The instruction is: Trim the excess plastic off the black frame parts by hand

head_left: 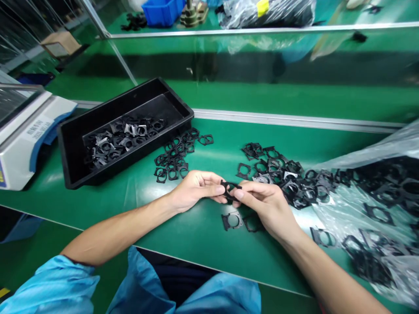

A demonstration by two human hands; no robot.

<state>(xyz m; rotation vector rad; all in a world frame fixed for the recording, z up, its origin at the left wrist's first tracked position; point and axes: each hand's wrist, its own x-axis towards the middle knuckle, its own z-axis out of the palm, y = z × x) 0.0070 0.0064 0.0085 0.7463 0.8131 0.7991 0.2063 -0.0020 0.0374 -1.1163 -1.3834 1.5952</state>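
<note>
My left hand (196, 187) and my right hand (265, 205) meet over the green table (196, 235), both pinched on one small black frame part (230, 190) with a round opening. Fingertips of both hands close on its edges. Just below the hands two similar black parts (233, 220) lie flat on the table. A heap of the same black parts (278, 172) spreads to the right of my right hand. Another small cluster of parts (176, 157) lies beyond my left hand.
A black tray (75, 135) with several parts stands at the left rear. A white scale (26, 131) sits at the far left. A clear plastic bag (376, 218) full of parts lies at the right. A metal rail (294, 120) crosses behind, and a blue bin (162, 11) stands beyond.
</note>
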